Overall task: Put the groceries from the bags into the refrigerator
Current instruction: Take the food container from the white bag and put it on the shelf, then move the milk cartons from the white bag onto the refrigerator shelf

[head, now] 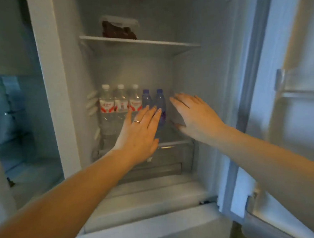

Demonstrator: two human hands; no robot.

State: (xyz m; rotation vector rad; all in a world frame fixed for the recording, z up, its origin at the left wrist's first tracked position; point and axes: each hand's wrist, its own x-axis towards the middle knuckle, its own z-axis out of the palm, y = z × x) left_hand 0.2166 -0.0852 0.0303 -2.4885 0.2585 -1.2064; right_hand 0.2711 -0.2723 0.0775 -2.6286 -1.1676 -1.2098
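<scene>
two hands, left hand [141, 133] and right hand [194, 114], reach with fingers apart toward water bottles [121, 102] in the refrigerator [186, 23].

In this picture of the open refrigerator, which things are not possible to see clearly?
Head view:
- Lower parts of the two blue bottles: hidden behind the left hand.
- Labels on the three clear bottles: print blurred, unreadable.
- Dark food in the lidded container: too blurred to identify.
- Whether the right hand touches anything: unclear.
- Grocery bags: outside the frame.
</scene>
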